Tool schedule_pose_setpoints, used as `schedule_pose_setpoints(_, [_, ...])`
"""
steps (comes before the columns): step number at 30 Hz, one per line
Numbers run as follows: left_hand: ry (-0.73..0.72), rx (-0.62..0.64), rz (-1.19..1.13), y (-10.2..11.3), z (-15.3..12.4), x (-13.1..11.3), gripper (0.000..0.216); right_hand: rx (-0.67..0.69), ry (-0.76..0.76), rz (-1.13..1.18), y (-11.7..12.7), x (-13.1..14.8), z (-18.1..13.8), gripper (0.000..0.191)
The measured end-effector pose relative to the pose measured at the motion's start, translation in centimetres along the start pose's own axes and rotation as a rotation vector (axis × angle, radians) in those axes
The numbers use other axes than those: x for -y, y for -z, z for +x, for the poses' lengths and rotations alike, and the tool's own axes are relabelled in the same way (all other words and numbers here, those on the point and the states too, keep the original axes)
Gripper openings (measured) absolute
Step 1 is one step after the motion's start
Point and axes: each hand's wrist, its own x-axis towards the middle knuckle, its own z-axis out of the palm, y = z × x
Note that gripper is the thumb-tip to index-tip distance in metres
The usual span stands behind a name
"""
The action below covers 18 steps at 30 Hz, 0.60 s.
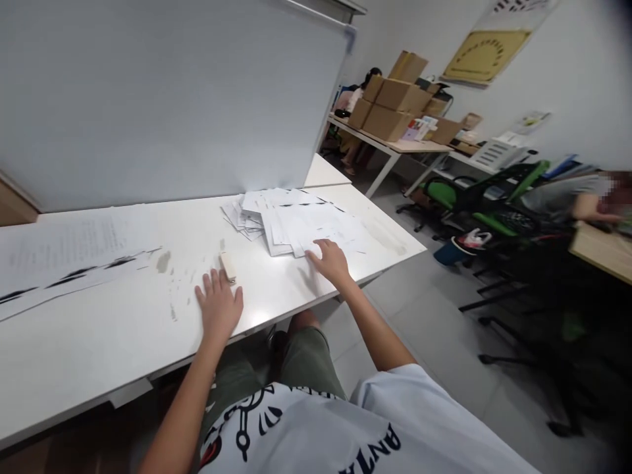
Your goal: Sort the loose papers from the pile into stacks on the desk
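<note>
My left hand (218, 304) lies flat on the white table (162, 329) with its fingers spread and nothing in it. Just beyond its fingertips is a small cream-coloured block (228, 266) with a metal bit at its near end, perhaps a stapler. At the near edge of a loose pile of white papers (296, 220) is my right hand (332, 261), its thumb and fingers apart. It holds nothing that I can see; whether it touches the sheets I cannot tell. The papers overlap unevenly, some fanned out to the left.
Printed sheets (74, 247) lie on the table's left part. A large whiteboard (172, 99) stands along its back. Behind, cardboard boxes (390, 105) fill another desk. To the right are green and black chairs (494, 204), a blue bin (451, 253) and a seated person (587, 197).
</note>
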Motion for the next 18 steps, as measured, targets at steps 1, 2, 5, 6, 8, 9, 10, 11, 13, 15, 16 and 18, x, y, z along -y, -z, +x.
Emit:
schedule_pose_setpoints(1, [0.0, -0.007, -0.015, 0.0, 0.1, 0.0, 0.068, 0.059, -0.005, -0.107, 0.2, -2.2, -0.7, 0.053])
schedule_pose_setpoints(2, [0.004, -0.012, -0.035, 0.0, 0.1, 0.0, 0.069, 0.125, -0.015, -0.173, 0.0, -4.0, -1.5, 0.06])
schedule_pose_setpoints(5, [0.042, -0.071, -0.121, 0.3, 0.3, 0.0, 0.072, 0.193, -0.048, -0.247, -1.3, -7.1, -5.2, 0.065])
schedule_pose_setpoints(6, [0.066, -0.113, -0.156, 0.4, 0.3, 0.0, 0.074, 0.169, -0.047, -0.259, -1.7, -7.5, -6.5, 0.064])
schedule_pose_setpoints(8, [0.125, -0.195, -0.225, 0.9, 0.3, 0.0, 0.075, 0.116, -0.02, -0.286, -1.9, -7.9, -9.0, 0.066])
schedule_pose_setpoints(9, [0.156, -0.22, -0.252, 1.1, 0.3, 0.1, 0.076, 0.094, 0.005, -0.298, -1.8, -8.0, -10.0, 0.066])
schedule_pose_setpoints(10, [0.181, -0.232, -0.273, 1.4, 0.3, 0.2, 0.075, 0.073, 0.037, -0.306, -1.5, -8.0, -10.9, 0.062])
schedule_pose_setpoints(11, [0.195, -0.235, -0.289, 1.6, 0.2, 0.3, 0.074, 0.049, 0.073, -0.308, -1.1, -8.0, -11.5, 0.056])
schedule_pose_setpoints(13, [0.178, -0.259, -0.297, 1.9, -0.2, 0.2, 0.07, -0.015, 0.134, -0.285, -0.2, -8.2, -12.2, 0.044])
schedule_pose_setpoints(15, [0.086, -0.331, -0.271, 1.9, -0.7, -0.5, 0.062, -0.105, 0.174, -0.231, 0.5, -8.3, -12.6, 0.043])
schedule_pose_setpoints(16, [0.017, -0.368, -0.249, 1.7, -0.9, -1.2, 0.058, -0.158, 0.191, -0.197, 0.7, -8.4, -12.7, 0.043])
schedule_pose_setpoints(18, [-0.191, -0.365, -0.192, 0.9, -1.2, -3.5, 0.051, -0.274, 0.223, -0.12, 0.7, -8.2, -13.3, 0.043])
